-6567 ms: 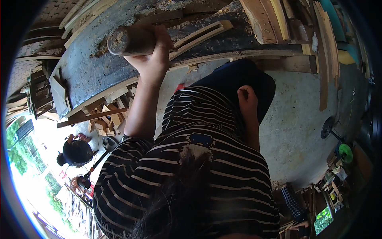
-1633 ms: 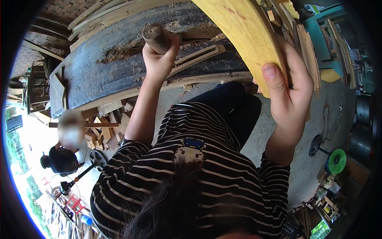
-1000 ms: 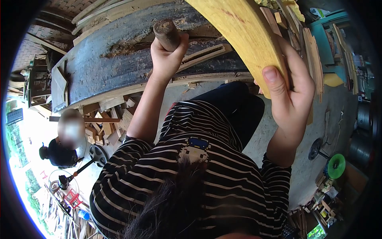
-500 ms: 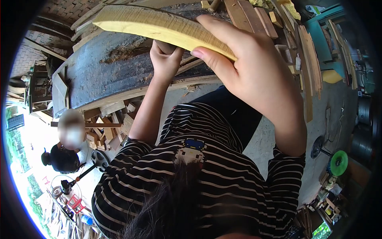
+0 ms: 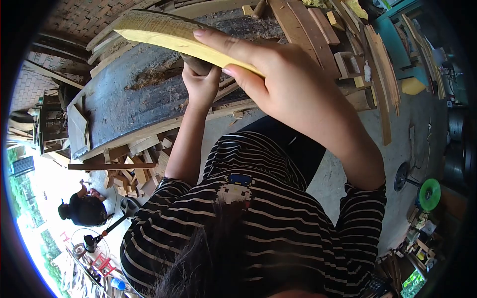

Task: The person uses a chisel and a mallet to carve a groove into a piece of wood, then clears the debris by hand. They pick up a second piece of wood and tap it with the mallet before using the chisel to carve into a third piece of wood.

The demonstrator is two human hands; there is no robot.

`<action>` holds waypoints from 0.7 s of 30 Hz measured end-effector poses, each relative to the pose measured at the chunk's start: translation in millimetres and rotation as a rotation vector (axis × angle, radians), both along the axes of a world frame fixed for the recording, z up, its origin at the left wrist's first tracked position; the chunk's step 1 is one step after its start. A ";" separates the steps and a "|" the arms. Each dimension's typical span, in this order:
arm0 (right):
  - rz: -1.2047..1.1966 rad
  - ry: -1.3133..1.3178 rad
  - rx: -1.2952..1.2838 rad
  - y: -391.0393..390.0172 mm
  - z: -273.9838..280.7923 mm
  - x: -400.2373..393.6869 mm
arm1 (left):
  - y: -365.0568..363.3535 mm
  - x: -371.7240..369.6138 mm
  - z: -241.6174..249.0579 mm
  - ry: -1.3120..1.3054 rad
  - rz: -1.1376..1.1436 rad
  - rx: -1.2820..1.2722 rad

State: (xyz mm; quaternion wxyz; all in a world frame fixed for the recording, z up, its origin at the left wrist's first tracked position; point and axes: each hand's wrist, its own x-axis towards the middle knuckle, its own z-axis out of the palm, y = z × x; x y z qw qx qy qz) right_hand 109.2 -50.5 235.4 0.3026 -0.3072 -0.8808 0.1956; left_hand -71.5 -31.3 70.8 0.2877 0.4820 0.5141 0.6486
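Observation:
My right hand (image 5: pixel 278 69) grips one end of a curved, pale yellow piece of wood (image 5: pixel 159 37), thumb below and fingers over its upper side. The piece is raised above the workbench, its far end pointing left. Just beneath it, my left hand (image 5: pixel 201 84) is closed around a brown rounded object (image 5: pixel 198 64). Most of that object is covered by the yellow wood, so its kind and whether it touches the wood cannot be made out.
A dark, worn workbench (image 5: pixel 114 104) lies below my hands. Planks (image 5: pixel 318 54) and offcuts cover its right side. Wood blocks (image 5: pixel 126 179) are piled on the floor at left. Another person (image 5: pixel 84 206) crouches farther left. A green round fan-like object (image 5: pixel 429 194) stands at right.
My right hand has shifted left along the yellow wood, fingers reaching farther over it. My left hand has moved slightly left and down with the brown object.

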 end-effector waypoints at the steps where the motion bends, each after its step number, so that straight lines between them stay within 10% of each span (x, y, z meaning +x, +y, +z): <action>1: -0.001 -0.052 0.019 0.7 6.1 2.9 | -0.2 0.0 -1.3 0.000 0.000 0.007; 4: -0.061 -0.096 0.010 -3.4 17.4 2.6 | -4.2 6.2 9.4 -0.064 -0.010 0.025; 8: 0.071 0.530 0.426 14.4 18.6 -11.7 | 1.5 7.2 5.1 -0.037 0.028 -0.004; 14: -0.038 -0.050 -0.153 -5.9 8.4 -4.7 | -0.3 5.2 7.8 -0.036 -0.017 0.047; 21: -0.098 0.150 0.034 -5.2 29.9 5.4 | -0.4 11.1 10.9 -0.058 0.060 -0.028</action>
